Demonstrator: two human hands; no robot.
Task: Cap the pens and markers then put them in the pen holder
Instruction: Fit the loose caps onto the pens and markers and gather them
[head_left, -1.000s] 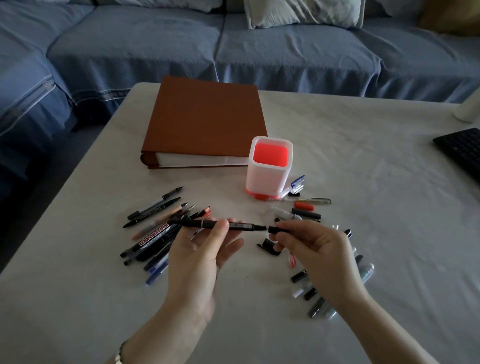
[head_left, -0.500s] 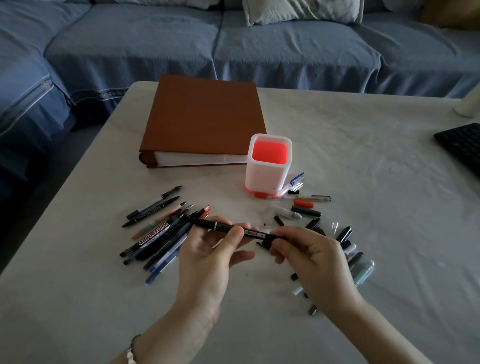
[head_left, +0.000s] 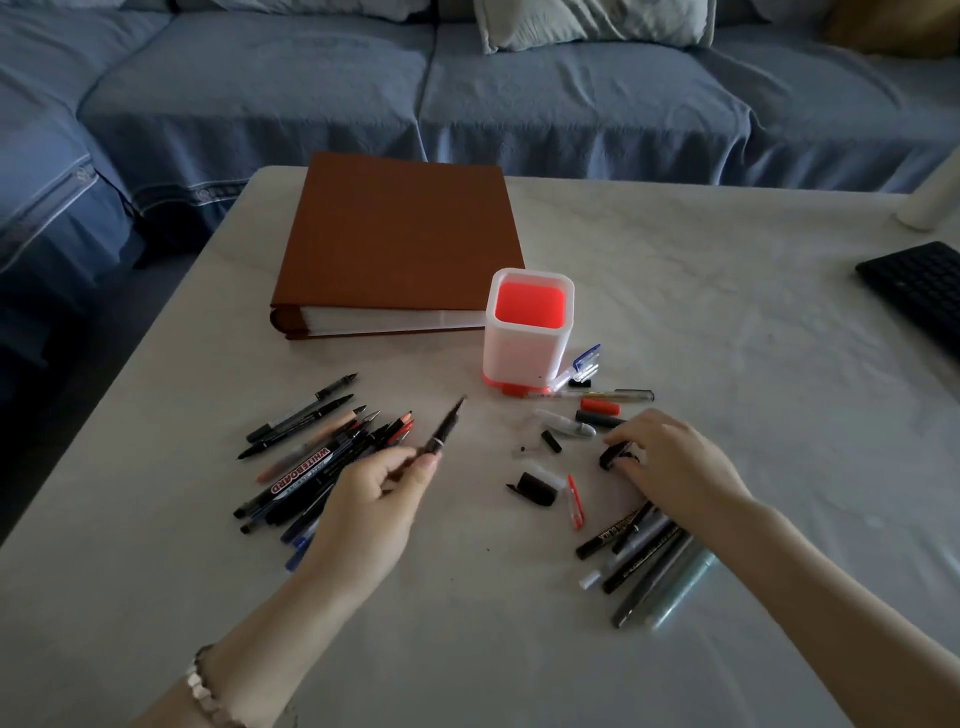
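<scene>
My left hand (head_left: 374, 499) grips a thin black pen (head_left: 445, 431), its blurred far end tilted up toward the pen holder (head_left: 527, 332), a white square cup with a red inside and nothing in it. My right hand (head_left: 675, 465) rests palm down on the table with its fingertips on a small black cap (head_left: 615, 457). A heap of uncapped pens and markers (head_left: 311, 457) lies left of my left hand. Loose caps (head_left: 535, 488) are scattered between my hands. A second bunch of pens (head_left: 641, 556) lies under my right wrist.
A thick brown binder (head_left: 400, 239) lies behind the pen holder. A black keyboard (head_left: 919, 291) sits at the right table edge, with a white object (head_left: 935, 192) beyond it. A blue sofa (head_left: 467, 93) runs along the far side of the white table (head_left: 727, 312).
My hands have parted. The left hand kept the black pen and swung its far end toward the holder. The right hand let go and dropped onto the caps at the right.
</scene>
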